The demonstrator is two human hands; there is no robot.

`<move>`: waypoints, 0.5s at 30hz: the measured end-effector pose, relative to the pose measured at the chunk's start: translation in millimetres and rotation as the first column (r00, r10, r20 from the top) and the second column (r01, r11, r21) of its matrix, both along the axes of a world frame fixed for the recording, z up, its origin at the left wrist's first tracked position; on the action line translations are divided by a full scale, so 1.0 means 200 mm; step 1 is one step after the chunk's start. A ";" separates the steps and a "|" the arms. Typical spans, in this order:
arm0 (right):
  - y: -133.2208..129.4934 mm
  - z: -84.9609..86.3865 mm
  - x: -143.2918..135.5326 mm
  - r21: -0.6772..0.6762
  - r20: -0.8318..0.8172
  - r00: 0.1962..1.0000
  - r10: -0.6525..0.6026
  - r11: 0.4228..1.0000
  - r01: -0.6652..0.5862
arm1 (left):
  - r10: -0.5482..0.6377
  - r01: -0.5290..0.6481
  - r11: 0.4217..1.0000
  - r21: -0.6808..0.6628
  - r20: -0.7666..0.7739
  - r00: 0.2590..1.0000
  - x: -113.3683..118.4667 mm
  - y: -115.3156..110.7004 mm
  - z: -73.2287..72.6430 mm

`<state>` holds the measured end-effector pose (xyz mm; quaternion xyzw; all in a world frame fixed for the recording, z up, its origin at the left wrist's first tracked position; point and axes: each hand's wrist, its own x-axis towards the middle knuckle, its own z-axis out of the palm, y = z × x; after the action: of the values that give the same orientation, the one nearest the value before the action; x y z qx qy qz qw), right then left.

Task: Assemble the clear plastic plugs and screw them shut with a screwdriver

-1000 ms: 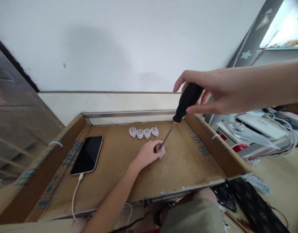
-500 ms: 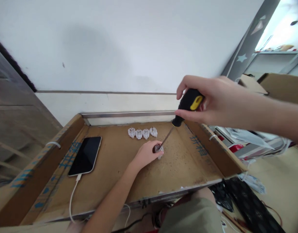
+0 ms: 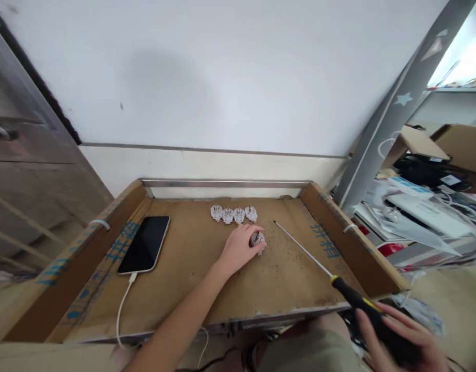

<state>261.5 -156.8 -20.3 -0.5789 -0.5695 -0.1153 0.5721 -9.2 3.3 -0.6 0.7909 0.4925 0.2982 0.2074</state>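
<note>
A clear plastic plug piece [image 3: 258, 240] stands on the cardboard tray [image 3: 206, 289], pinched between the fingers of my left hand [image 3: 241, 245]. My right hand [image 3: 404, 330] is wrapped round the black and yellow handle of a screwdriver [image 3: 305, 251], low at the right beyond the tray's front edge. The screwdriver's long shaft points up and left over the tray, its tip apart from the plug piece. Just behind my left hand, several similar clear plug pieces [image 3: 227, 215] sit side by side with their metal pins up.
A phone [image 3: 145, 244] with a white cable [image 3: 123, 310] lies at the tray's left. Cardboard walls [image 3: 354, 248] flank the tray, with a white wall behind. Papers, cables and boxes [image 3: 419, 206] are piled at the right. Dark specks dot the tray.
My right hand has moved down and right, lifting the screwdriver's tip off the plug piece. My left hand still holds that piece. The view has shifted slightly right.
</note>
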 end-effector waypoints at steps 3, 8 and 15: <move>0.02 -0.11 -0.12 -0.104 0.147 0.987 0.067 0.993 -0.052 | -0.010 0.013 0.999 0.044 -0.054 0.998 0.03 0.01 -0.01; 0.10 -0.15 -0.22 -0.273 0.313 0.945 0.098 0.962 -0.010 | -0.034 0.119 0.953 0.278 -0.291 0.956 0.18 0.18 -0.03; 0.18 -0.17 -0.22 -0.315 0.306 0.941 0.145 0.948 -0.043 | 0.122 0.041 0.915 0.401 -0.373 0.920 0.17 0.37 -0.01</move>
<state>216.8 -120.1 -54.6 -0.6048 -0.6942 -0.0924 0.3792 24.5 78.1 -1.8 0.8491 0.4689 0.2334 -0.0679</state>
